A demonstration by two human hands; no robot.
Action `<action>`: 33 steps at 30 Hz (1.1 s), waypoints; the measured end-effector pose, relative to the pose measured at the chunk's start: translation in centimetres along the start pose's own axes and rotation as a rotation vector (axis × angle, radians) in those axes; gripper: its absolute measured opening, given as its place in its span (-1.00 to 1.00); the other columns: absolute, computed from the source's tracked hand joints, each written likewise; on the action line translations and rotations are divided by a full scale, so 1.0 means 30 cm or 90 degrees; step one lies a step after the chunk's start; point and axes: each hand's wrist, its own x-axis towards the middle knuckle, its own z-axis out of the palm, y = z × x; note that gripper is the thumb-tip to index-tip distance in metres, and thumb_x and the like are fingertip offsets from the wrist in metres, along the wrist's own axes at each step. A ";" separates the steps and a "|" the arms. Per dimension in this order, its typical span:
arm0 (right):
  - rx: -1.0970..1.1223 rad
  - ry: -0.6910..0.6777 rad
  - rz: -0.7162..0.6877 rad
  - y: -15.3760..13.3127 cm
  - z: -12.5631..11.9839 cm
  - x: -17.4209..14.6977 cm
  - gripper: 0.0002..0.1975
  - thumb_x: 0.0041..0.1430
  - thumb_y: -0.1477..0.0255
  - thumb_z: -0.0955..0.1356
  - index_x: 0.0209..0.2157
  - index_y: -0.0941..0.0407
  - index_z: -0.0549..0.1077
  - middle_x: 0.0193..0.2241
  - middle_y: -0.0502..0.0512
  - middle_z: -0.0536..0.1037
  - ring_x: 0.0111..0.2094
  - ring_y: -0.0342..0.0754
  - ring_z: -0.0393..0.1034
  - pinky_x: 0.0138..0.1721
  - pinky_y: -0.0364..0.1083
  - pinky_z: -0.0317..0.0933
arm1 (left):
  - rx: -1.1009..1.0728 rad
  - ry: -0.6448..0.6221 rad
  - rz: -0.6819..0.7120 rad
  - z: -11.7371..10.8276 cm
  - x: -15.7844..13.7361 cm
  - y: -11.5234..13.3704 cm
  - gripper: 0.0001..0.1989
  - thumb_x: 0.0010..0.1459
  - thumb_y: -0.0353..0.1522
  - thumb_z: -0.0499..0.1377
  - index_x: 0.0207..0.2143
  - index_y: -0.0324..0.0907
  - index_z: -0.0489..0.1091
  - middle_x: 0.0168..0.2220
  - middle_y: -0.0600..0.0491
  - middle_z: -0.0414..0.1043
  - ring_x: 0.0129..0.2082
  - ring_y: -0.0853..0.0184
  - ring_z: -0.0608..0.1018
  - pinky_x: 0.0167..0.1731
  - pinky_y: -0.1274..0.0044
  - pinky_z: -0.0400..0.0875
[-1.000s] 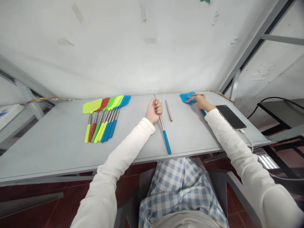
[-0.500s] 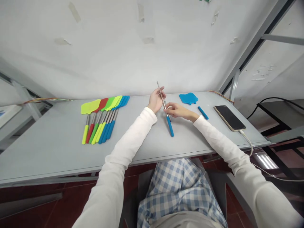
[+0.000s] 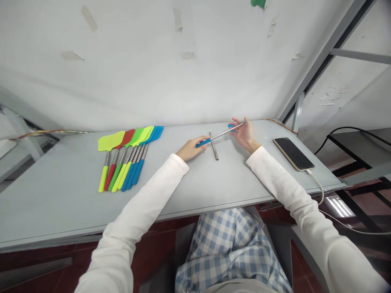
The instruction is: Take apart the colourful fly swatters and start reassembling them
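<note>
Left hand (image 3: 192,149) is clamped on the handle of a blue-handled rod (image 3: 224,132) at the frame's centre; the rod's other end crosses the right hand (image 3: 245,134), whose fingers are spread apart. Below the rod, a short metal tube (image 3: 215,151) lies on the grey table (image 3: 232,175).

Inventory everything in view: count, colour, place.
Swatters: about eight, mixed colours, left
Tube: one, silver, centre
Rod: one, silver, blue-handled, over tube
Piece: one, blue, rear, mostly hidden
Phone: one, black, right
Cables: two, white and black, right
Wires: two bundles, multicoloured, rear corners
Table: one, grey, centre
Wall: one, white, rear
Frame bars: several, grey, sides
Floor: one, red, below
Left hand: one, on rod's handle
Right hand: one, at rod's far end
Sleeves: two, white, arms
</note>
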 end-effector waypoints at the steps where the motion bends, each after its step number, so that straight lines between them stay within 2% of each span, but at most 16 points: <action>1: -0.017 -0.009 -0.022 -0.003 -0.033 0.008 -0.34 0.05 -0.19 0.06 -0.21 0.04 0.38 -0.29 0.13 0.52 -0.34 -0.02 0.39 -0.34 -0.03 0.30 | 0.060 0.004 0.023 -0.016 -0.007 -0.011 -0.63 0.09 -0.33 0.17 -0.02 -0.08 0.47 -0.27 0.06 0.55 -0.27 0.35 0.52 -0.18 0.58 0.33; 4: -0.017 -0.012 -0.049 -0.013 -0.102 0.023 -0.34 0.08 -0.16 0.04 -0.14 0.04 0.37 -0.19 0.15 0.53 -0.27 0.00 0.41 -0.27 0.01 0.32 | 0.220 0.022 0.064 -0.055 -0.033 -0.042 -0.63 0.10 -0.35 0.11 -0.03 -0.05 0.48 -0.12 0.05 0.55 -0.22 0.31 0.53 -0.19 0.55 0.32; 7: 0.039 0.003 0.001 -0.016 -0.108 0.026 -0.45 0.12 -0.08 0.13 -0.16 0.05 0.39 -0.25 0.12 0.54 -0.31 -0.04 0.43 -0.27 -0.02 0.34 | 0.311 0.047 0.090 -0.075 -0.053 -0.058 -0.62 0.11 -0.35 0.08 -0.03 -0.08 0.48 -0.16 0.04 0.57 -0.32 0.34 0.52 -0.23 0.55 0.31; 11: 0.025 -0.061 0.065 -0.014 -0.072 0.017 -0.58 0.09 0.01 0.27 -0.25 0.07 0.41 -0.37 0.07 0.54 -0.41 -0.09 0.42 -0.35 -0.06 0.33 | 0.355 0.067 0.113 -0.078 -0.065 -0.061 -0.64 0.10 -0.34 0.08 -0.05 -0.09 0.49 -0.18 0.04 0.57 -0.36 0.35 0.51 -0.27 0.56 0.30; 16: -0.025 -0.136 0.034 -0.033 -0.047 -0.019 -0.66 -0.01 0.13 0.41 -0.32 0.10 0.44 -0.40 0.03 0.54 -0.45 -0.13 0.42 -0.37 -0.09 0.31 | 0.353 0.106 0.104 -0.079 -0.068 -0.066 -0.69 0.07 -0.31 0.13 -0.13 -0.08 0.51 -0.32 0.04 0.56 -0.43 0.35 0.48 -0.41 0.56 0.23; 19: -0.022 -0.172 0.033 -0.037 -0.002 -0.054 -0.68 0.00 0.15 0.42 -0.32 0.11 0.46 -0.41 0.02 0.54 -0.44 -0.14 0.43 -0.35 -0.11 0.30 | 0.354 0.114 0.107 -0.056 -0.062 -0.062 -0.72 0.07 -0.30 0.13 -0.16 -0.08 0.52 -0.31 0.03 0.57 -0.44 0.35 0.47 -0.43 0.56 0.20; 22: -0.045 -0.237 0.036 -0.029 0.074 -0.097 -0.72 0.04 0.18 0.40 -0.34 0.10 0.47 -0.42 0.01 0.53 -0.40 -0.14 0.43 -0.31 -0.13 0.29 | 0.365 0.082 0.133 -0.008 -0.055 -0.042 -0.72 0.10 -0.29 0.12 -0.15 -0.06 0.51 -0.20 0.01 0.57 -0.41 0.34 0.48 -0.43 0.56 0.18; 25: -0.062 -0.278 0.029 -0.027 0.133 -0.129 -0.75 0.07 0.19 0.39 -0.33 0.09 0.49 -0.45 -0.01 0.51 -0.37 -0.15 0.41 -0.28 -0.14 0.28 | 0.360 0.060 0.138 0.033 -0.055 -0.017 -0.75 0.13 -0.28 0.11 -0.16 -0.05 0.50 -0.23 -0.01 0.56 -0.41 0.35 0.48 -0.47 0.57 0.13; 29: 0.076 -0.233 0.069 -0.035 0.137 -0.123 -0.74 0.07 0.19 0.38 -0.29 0.08 0.47 -0.43 -0.01 0.50 -0.42 -0.14 0.39 -0.33 -0.13 0.30 | 0.383 0.071 0.126 0.042 -0.058 0.003 -0.77 0.17 -0.24 0.10 -0.19 -0.07 0.48 -0.34 0.01 0.53 -0.41 0.34 0.48 -0.49 0.58 0.10; 33: 0.257 -0.075 0.111 -0.036 0.137 -0.117 -0.65 0.10 0.07 0.32 -0.28 0.07 0.41 -0.29 0.09 0.53 -0.27 -0.05 0.42 -0.25 -0.05 0.37 | 0.447 0.130 0.060 0.045 -0.043 0.014 -0.72 0.25 -0.16 0.03 -0.20 -0.10 0.45 -0.38 0.00 0.52 -0.36 0.30 0.51 -0.47 0.56 0.11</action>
